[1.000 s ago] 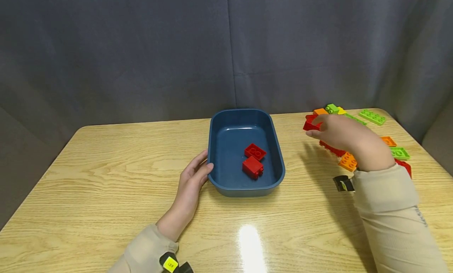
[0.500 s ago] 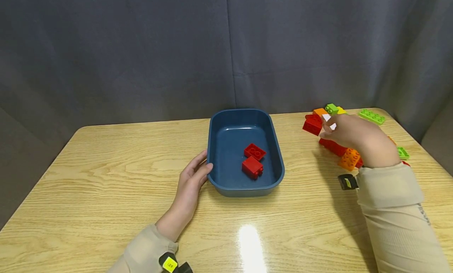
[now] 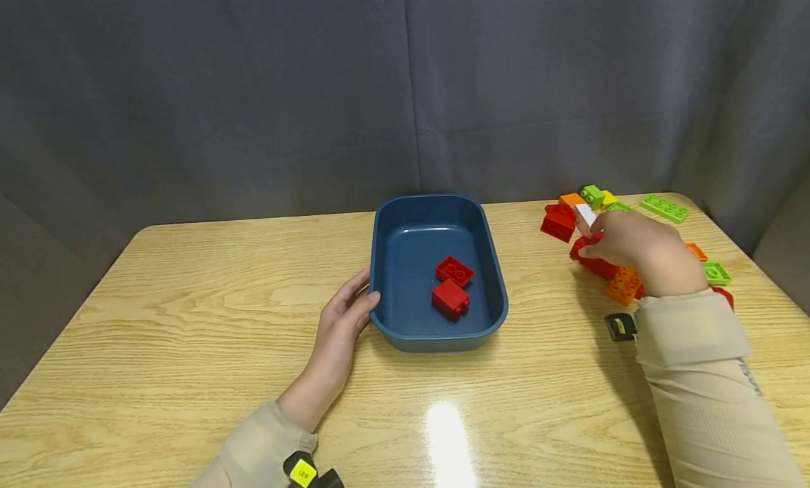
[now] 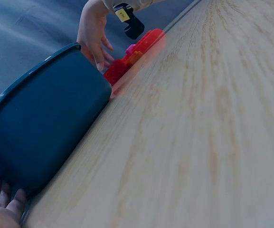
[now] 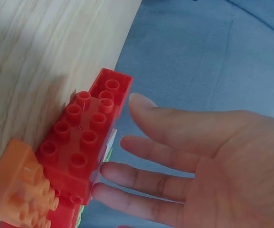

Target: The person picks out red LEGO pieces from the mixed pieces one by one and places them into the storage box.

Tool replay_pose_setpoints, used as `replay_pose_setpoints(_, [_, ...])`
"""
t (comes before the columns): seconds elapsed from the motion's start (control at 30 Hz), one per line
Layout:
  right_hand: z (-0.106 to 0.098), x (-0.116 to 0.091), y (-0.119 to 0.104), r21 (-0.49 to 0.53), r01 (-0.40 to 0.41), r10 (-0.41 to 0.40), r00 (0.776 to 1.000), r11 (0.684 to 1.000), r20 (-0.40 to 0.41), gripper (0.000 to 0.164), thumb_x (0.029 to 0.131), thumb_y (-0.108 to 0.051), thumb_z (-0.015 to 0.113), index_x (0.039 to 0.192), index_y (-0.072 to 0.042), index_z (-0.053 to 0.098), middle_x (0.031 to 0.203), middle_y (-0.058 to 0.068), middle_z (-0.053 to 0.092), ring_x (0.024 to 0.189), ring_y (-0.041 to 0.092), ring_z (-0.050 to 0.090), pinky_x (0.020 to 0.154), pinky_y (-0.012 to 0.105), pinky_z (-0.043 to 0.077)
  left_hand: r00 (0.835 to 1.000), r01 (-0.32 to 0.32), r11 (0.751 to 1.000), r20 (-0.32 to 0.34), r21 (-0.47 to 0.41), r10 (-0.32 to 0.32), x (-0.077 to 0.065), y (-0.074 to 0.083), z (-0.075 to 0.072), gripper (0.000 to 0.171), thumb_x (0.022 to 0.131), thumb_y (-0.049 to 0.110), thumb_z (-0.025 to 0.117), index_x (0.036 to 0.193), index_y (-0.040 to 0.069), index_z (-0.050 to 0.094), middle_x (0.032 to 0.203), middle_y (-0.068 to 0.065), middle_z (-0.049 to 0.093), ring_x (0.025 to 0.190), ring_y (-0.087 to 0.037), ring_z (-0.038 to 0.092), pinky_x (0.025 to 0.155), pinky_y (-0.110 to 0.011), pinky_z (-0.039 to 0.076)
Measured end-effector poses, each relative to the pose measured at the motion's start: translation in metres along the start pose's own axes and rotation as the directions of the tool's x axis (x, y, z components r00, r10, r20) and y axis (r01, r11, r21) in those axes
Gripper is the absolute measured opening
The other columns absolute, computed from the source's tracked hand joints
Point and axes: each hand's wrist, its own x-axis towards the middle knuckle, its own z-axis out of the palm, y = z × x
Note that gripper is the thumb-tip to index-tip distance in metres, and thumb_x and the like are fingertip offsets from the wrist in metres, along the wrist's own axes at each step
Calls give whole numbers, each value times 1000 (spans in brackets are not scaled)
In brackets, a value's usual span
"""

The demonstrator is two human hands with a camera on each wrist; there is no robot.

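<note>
In the head view, my left hand (image 3: pixel 338 326) rests against the left side of a dark blue bin (image 3: pixel 436 342), its thumb tip at the rim. The left wrist view shows its fingertips (image 4: pixel 17 202) on the bin's outer wall. Two red building bricks (image 3: pixel 452 299) lie inside. My right hand (image 3: pixel 645 249) is over the pile at right, nearest a long red building brick (image 3: pixel 593 259). In the right wrist view its thumb and fingers are extended and apart beside that studded brick (image 5: pixel 75 137); no brick is held.
Around the right hand lie another red brick (image 3: pixel 558 224), a white-and-pink brick (image 3: pixel 585 217), an orange brick (image 3: pixel 624 285), a green plate brick (image 3: pixel 664 208) and several others. A grey curtain (image 3: pixel 253 101) stands behind the wooden table (image 3: pixel 190 319).
My right hand has moved from the red brick at the pile's left, past the white-and-pink one, down to the long red brick. The left hand and the bin stay almost where they were.
</note>
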Motion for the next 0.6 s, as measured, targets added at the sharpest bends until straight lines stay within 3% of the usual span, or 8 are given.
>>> replay_pose_setpoints(0.27, [5, 1, 0, 5, -3, 3, 1000, 1000, 7, 34, 82, -31, 64, 96, 0, 65, 71, 9, 53, 71, 26, 48, 61, 42, 39, 1000, 2, 1000, 2, -4, -2, 0, 0, 1, 49, 93, 18, 52, 140, 11, 43, 143, -11, 48, 127, -20, 46, 103, -34, 39])
replay_pose_setpoints(0.43, [8, 2, -3, -11, -10, 10, 1000, 1000, 6, 25, 82, -30, 64, 81, -5, 63, 65, 6, 49, 67, 23, 47, 59, 40, 37, 1000, -1, 1000, 7, -10, 1, 0, 0, 1, 49, 93, 18, 52, 140, 10, 42, 143, -12, 47, 128, -21, 46, 107, -39, 37])
replay_pose_setpoints(0.6, [10, 4, -9, -21, -17, 17, 1000, 1000, 15, 26, 81, -28, 65, 84, -3, 60, 66, 8, 50, 67, 24, 47, 59, 39, 36, 1000, 1, 1000, 6, -11, -1, 1, 1, 0, 49, 93, 19, 52, 140, 11, 43, 143, -11, 47, 128, -21, 45, 108, -41, 37])
